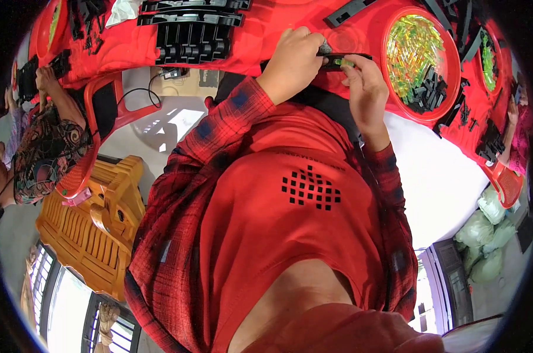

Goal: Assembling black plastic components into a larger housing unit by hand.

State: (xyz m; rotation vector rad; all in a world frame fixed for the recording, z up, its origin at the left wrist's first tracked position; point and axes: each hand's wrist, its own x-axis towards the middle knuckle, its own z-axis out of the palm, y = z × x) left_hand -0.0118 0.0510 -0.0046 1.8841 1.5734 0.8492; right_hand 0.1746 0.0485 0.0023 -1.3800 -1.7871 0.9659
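Observation:
My left hand point(293, 66) is closed around one end of a long, narrow black plastic part point(332, 61), held level over the near edge of the red-covered table. A small grey bit shows by its thumb and finger; I cannot make out what it is. At the part's face, the thumb and fingertips of my right hand point(367, 94) pinch a small yellow-green plastic piece point(344, 62). Just right of that hand stands a round red basin point(391, 89). Many translucent yellow-green pieces point(413, 47) fill it, with small black pieces point(430, 93) heaped at its near side.
Ribbed black plastic parts point(193, 42) lie stacked at the left on the red tablecloth point(278, 13). A black bar point(349, 12) lies at the far side. Co-workers sit at both sides, one in a patterned shirt point(55, 150). A wooden bench point(93, 229) stands behind me at left.

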